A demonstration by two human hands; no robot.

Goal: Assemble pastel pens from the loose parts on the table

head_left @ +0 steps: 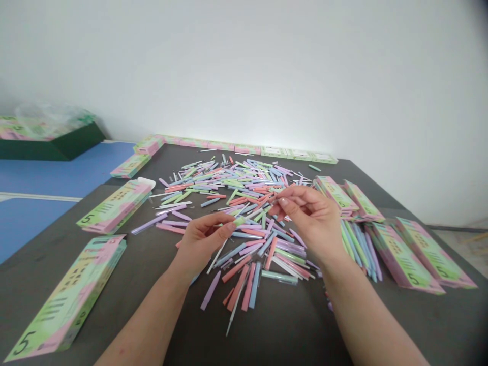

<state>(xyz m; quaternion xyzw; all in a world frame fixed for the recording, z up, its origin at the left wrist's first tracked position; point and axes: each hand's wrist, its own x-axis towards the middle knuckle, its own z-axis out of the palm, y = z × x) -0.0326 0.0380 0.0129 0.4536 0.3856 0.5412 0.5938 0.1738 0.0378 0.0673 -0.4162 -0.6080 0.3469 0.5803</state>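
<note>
Two bare forearms (150, 315) rise from the bottom edge toward the middle of the frame. On my feed the left hand (204, 239) pinches a short light-green plastic piece (239, 221) between thumb and fingertips, just left of centre; its visible end points rightward, long axis nearly level across the picture. The right hand (308, 216), right of centre, has thumb and fingers closed on a tiny greyish item (273, 202), too blurred for me to name or orient.

Around both spreads a loose heap of pastel plastic pen parts and thin white rods (244, 183), lying every way. By my judgement most work remains there; only the aligned bundle of green, blue and purple pen barrels (360, 249), right of the right wrist, looks sorted, slanting down to the right.

Farther out, I see pink-and-green printed cardboard boxes (110, 206) at left, right and back, and a dark green tray (76, 140) upper left.
</note>
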